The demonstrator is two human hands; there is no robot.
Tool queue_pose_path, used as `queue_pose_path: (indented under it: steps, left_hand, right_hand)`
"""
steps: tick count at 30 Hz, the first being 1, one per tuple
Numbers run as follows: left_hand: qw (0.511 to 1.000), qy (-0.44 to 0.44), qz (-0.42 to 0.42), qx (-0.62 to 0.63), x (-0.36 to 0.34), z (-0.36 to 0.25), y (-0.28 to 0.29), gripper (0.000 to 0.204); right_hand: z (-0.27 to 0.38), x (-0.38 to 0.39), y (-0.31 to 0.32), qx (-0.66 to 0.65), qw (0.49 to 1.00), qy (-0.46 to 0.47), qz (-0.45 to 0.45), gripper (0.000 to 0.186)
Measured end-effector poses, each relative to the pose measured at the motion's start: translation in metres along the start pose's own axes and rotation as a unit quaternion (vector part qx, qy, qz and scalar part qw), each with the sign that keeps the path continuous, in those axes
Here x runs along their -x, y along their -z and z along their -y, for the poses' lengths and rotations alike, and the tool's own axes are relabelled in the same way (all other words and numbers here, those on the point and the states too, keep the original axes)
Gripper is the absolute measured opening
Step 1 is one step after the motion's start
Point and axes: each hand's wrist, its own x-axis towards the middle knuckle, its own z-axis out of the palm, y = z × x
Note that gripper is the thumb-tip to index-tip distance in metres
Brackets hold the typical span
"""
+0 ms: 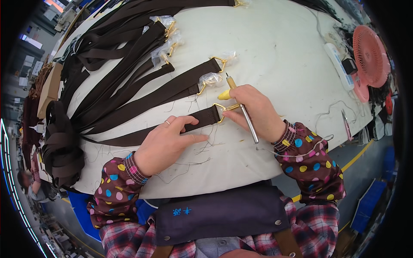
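My left hand [165, 142] lies across a dark brown webbing strap [204, 117], its thumb and fingers spread, fingertips resting on the strap near its stitched end. A gold triangular ring [220, 112] is sewn into that end, with a gold clasp joined to it. My right hand [258, 109] is closed round a slim silver pen-like tool [248, 122] with a brass-coloured front and thin dark tip, pointing away from me. Its thumb touches the gold clasp [231, 107]. A yellow cover [224, 95] sits on the right index finger. Loose threads lie beside the strap.
More brown straps [124, 77] with gold hardware, some in clear plastic, fan out from a bundle [62, 146] at the left. A pink fan [370, 56], a white power strip [339, 64] and pink-handled snips [346, 124] are at the right. A thin cord trails near my right wrist.
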Motion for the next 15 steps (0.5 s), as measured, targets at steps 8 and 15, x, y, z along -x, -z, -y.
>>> queue_pose_path:
  steps: [8,15]
  left_hand:
    - [0.991,0.081,-0.098,0.051,-0.025,0.017,-0.004,0.035]
    - [0.987,0.095,-0.126,-0.024,-0.027,0.005,-0.004,0.03]
  right_hand:
    - [-0.004,0.002,0.003,0.013,0.999,0.004,0.052,0.039]
    - [0.001,-0.005,0.012,0.032,0.997,0.057,0.043,0.037]
